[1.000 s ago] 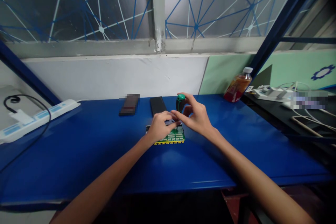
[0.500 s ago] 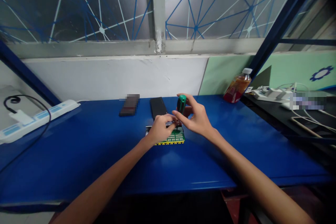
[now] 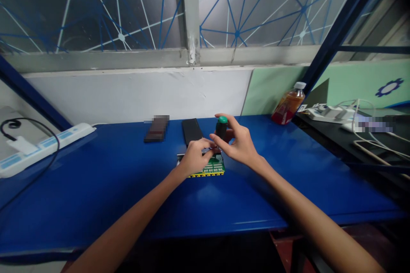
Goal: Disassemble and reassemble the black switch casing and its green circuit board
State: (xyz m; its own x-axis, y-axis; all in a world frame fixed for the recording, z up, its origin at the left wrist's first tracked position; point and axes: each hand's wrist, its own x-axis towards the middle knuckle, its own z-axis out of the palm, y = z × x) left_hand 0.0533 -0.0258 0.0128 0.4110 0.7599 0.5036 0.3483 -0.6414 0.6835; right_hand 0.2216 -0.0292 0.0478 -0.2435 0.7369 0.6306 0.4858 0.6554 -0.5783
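Note:
A green circuit board (image 3: 211, 167) with a yellow front edge lies on the blue table (image 3: 96, 187). My left hand (image 3: 194, 157) rests on the board with its fingers curled, pinching at something small near the screwdriver's shaft. My right hand (image 3: 238, 143) grips a short screwdriver (image 3: 221, 127) with a black and green handle, held upright over the board's far edge. The tip of the tool is hidden behind my fingers.
Two dark flat devices (image 3: 156, 129) (image 3: 191, 130) lie behind the board. A white power strip (image 3: 41, 145) with a black cable sits at the left. A bottle of orange liquid (image 3: 289, 104) stands at the back right, with chargers and cables (image 3: 339, 114) on the neighbouring desk.
The screwdriver handle has turned in my right hand's fingers and now stands more upright. Both hands stay over the board.

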